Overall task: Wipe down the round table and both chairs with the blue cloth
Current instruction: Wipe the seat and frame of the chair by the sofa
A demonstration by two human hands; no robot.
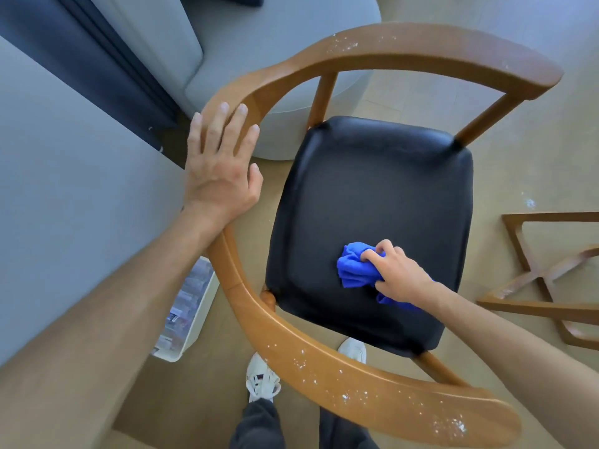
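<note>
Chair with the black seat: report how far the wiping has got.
In hand: the right hand grips the blue cloth bunched on the black seat, which shows no specks. The left hand rests flat on the wooden armrest rail. Left: white specks remain on that rail, far and near. The round table is out of view, so I cannot judge it.

Soft, even daylight fills the wide-angle view, its edges bowing strongly, with a dull sheen on the black seat (369, 202) and slight overall softness
</note>
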